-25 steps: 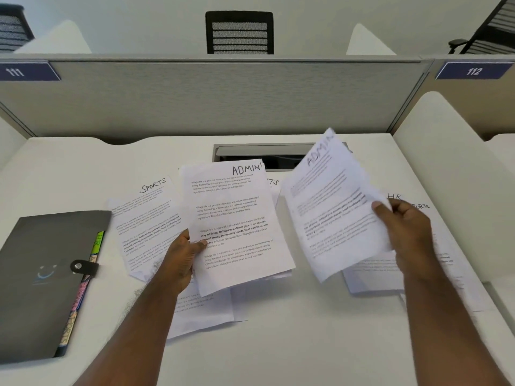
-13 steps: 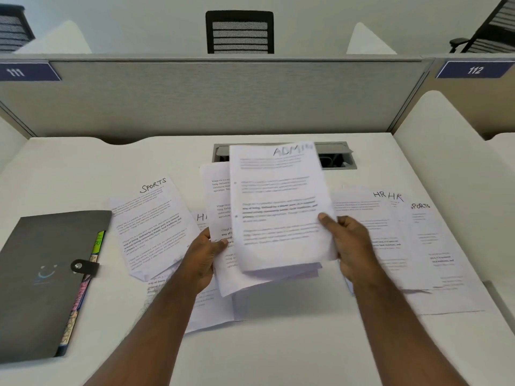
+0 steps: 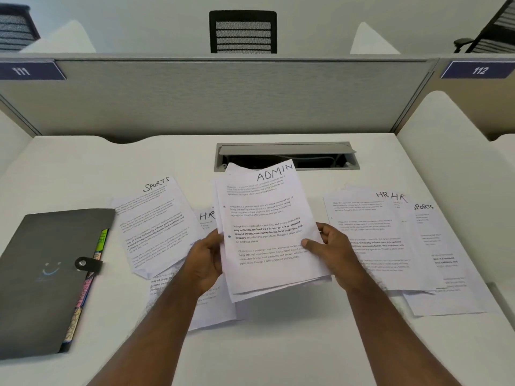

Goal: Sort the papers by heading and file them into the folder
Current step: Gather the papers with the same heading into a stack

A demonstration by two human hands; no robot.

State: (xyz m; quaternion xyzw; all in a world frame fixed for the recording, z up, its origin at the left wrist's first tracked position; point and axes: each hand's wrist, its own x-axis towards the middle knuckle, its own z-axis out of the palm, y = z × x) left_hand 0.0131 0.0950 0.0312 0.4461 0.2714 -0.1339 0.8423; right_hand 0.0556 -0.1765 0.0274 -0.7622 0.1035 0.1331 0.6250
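Desk: white, smooth desk (image 3: 278, 344) inside a cubicle, grey fabric partition (image 3: 223, 98) across the back, a rectangular cable slot (image 3: 287, 156) with a grey flap sunk into the top.
ADMIN stack: and both hands are on it! A thin sheaf of white printed sheets (image 3: 267, 229), handwritten "ADMIN" on top, tilted slightly, lower edges fanned and uneven, lifted above the desk centre.
Left hand: left hand (image 3: 204, 260) grips the stack's left edge, fingers curled behind it.
Right hand: right hand (image 3: 331, 246) pinches the right edge, thumb on the printed face.
SPORTS sheet: one flat page (image 3: 156, 227) lies left of the stack, angled, a lower corner curled.
HR sheet: partly covered page (image 3: 207, 218) peeking out beneath the held stack.
HR pile: two overlapping pages (image 3: 384, 232) lie right of the hands, another SPORTS page (image 3: 437, 246) under their right side.
Folder: dark matte folder (image 3: 47, 274) at the left desk edge, shut with a snap strap, coloured index tabs showing along its right side.
Open room: bare desktop in front, between the forearms and toward the near edge.
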